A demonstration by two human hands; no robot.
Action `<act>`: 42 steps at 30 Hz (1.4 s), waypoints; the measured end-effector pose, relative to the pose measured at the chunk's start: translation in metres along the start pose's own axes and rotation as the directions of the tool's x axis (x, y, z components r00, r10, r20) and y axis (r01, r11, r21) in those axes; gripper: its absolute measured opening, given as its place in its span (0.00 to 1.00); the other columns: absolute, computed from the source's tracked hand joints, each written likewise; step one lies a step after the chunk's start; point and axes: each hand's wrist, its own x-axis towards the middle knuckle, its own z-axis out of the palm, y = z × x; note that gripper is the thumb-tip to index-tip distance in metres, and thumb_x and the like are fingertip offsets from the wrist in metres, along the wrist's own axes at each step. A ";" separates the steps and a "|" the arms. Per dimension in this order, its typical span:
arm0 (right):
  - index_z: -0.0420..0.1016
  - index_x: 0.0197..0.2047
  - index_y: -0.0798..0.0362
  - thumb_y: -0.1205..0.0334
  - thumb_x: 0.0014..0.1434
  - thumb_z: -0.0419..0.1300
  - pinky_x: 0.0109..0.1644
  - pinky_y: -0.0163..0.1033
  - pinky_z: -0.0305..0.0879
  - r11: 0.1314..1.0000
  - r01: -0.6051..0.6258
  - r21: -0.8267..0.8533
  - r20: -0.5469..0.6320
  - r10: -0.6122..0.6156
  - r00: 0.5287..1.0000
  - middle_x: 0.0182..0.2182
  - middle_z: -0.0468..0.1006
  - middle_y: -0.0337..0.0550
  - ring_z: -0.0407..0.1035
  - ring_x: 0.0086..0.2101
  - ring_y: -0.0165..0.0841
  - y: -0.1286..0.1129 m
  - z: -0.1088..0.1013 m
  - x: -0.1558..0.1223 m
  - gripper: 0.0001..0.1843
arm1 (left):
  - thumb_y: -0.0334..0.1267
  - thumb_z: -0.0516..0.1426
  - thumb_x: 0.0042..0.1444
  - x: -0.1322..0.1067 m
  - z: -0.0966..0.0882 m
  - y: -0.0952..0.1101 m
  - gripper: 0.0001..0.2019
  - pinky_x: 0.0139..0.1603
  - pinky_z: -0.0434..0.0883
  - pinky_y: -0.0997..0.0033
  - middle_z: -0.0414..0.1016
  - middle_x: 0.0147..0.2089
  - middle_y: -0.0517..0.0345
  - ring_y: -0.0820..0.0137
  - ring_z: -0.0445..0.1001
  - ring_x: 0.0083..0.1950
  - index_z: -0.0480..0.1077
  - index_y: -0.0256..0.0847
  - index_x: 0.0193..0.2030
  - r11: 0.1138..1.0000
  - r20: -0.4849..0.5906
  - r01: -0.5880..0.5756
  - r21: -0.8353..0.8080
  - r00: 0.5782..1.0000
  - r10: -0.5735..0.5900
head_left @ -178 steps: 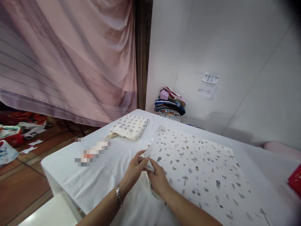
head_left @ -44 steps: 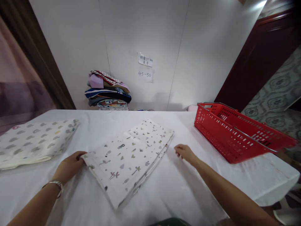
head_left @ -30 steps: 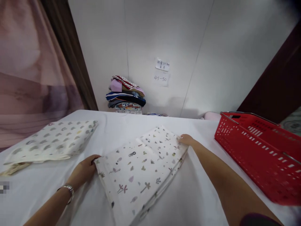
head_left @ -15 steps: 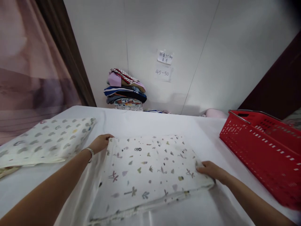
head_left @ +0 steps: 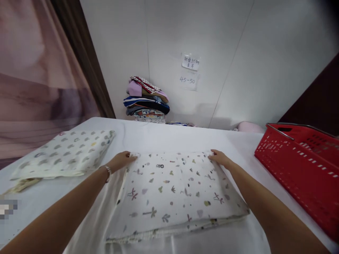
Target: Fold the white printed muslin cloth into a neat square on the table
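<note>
A folded white cloth with small plant prints (head_left: 174, 192) lies flat on the white table (head_left: 169, 135) in front of me. My left hand (head_left: 122, 161) grips its far left corner, fingers curled on the edge. At the far right corner, my right hand (head_left: 218, 158) pinches the cloth in the same way. Both arms reach along the cloth's sides. A bracelet sits on my left wrist.
A second folded cloth with grey spots (head_left: 66, 153) lies at the left. A red plastic basket (head_left: 302, 165) stands at the right. A pile of folded clothes (head_left: 147, 100) rests against the white wall, under paper notes (head_left: 189, 70). A pink curtain (head_left: 34, 77) hangs left.
My right hand has moved from the cloth's near right corner up to its far right corner. The left hand stays on the far left corner. The cloth lies squarer to me.
</note>
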 end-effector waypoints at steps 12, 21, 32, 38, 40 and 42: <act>0.71 0.41 0.57 0.55 0.49 0.55 0.36 0.36 0.63 0.995 0.014 -0.095 -0.280 -0.040 0.959 0.32 0.75 0.45 0.68 0.35 0.37 0.010 0.002 0.043 0.19 | 0.46 0.52 0.51 0.058 0.020 0.040 0.17 0.36 0.64 0.72 0.74 0.41 0.52 0.65 0.72 0.41 0.67 0.39 0.44 0.988 -0.125 0.023 0.150 0.992 -0.004; 0.58 0.60 0.60 0.57 0.55 0.52 0.58 0.46 0.54 0.947 0.085 -0.310 -0.240 -0.164 0.957 0.56 0.63 0.56 0.58 0.55 0.45 0.026 0.024 0.046 0.30 | 0.44 0.50 0.56 0.048 0.045 0.028 0.28 0.55 0.61 0.61 0.62 0.59 0.42 0.56 0.62 0.59 0.53 0.34 0.62 0.957 -0.104 -0.058 0.283 0.990 0.091; 0.70 0.49 0.52 0.55 0.53 0.54 0.56 0.44 0.58 0.965 0.183 -0.188 -0.077 -0.201 0.977 0.50 0.71 0.46 0.64 0.50 0.39 0.084 -0.009 -0.077 0.20 | 0.36 0.53 0.53 -0.075 0.042 -0.004 0.20 0.58 0.62 0.57 0.63 0.60 0.48 0.58 0.62 0.60 0.65 0.41 0.53 0.840 -0.124 -0.406 0.362 0.872 0.474; 0.74 0.41 0.50 0.56 0.57 0.50 0.56 0.46 0.58 0.872 0.440 -0.215 -0.183 -0.479 0.859 0.47 0.73 0.46 0.64 0.51 0.39 0.067 -0.006 -0.139 0.15 | 0.40 0.52 0.57 -0.132 0.047 0.005 0.12 0.56 0.63 0.59 0.71 0.51 0.50 0.63 0.67 0.54 0.71 0.42 0.46 0.709 -0.133 -0.643 0.291 0.706 0.695; 0.75 0.41 0.49 0.56 0.58 0.51 0.58 0.47 0.56 0.783 0.583 -0.217 -0.051 -0.605 0.794 0.46 0.75 0.45 0.63 0.51 0.38 0.049 0.008 -0.153 0.14 | 0.40 0.52 0.57 -0.145 0.056 0.015 0.12 0.55 0.63 0.59 0.72 0.50 0.50 0.63 0.67 0.53 0.71 0.42 0.45 0.644 -0.083 -0.715 0.274 0.649 0.756; 0.75 0.41 0.48 0.59 0.58 0.51 0.59 0.48 0.54 0.719 0.658 -0.224 0.059 -0.663 0.746 0.46 0.75 0.44 0.63 0.51 0.38 0.031 0.023 -0.162 0.13 | 0.38 0.52 0.57 -0.152 0.066 0.024 0.11 0.53 0.64 0.58 0.72 0.49 0.50 0.63 0.67 0.52 0.71 0.42 0.45 0.601 -0.037 -0.750 0.277 0.616 0.787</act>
